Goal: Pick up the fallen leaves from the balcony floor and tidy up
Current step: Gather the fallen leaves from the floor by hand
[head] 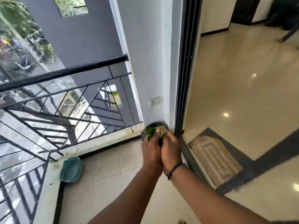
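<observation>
Both forearms are bare all the way into view, with no sleeves showing on either one. The right hand (169,149) has a thin black cord bracelet (174,169) round its wrist, with a small dark knot or bead on the underside. The left hand (151,150) wears nothing: no ring, watch, band or glove shows.

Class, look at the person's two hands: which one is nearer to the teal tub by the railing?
Left. The left hand is on the side of the teal tub, across bare floor tiles from it. The right hand presses against the left, farther off, beside the door track.
</observation>
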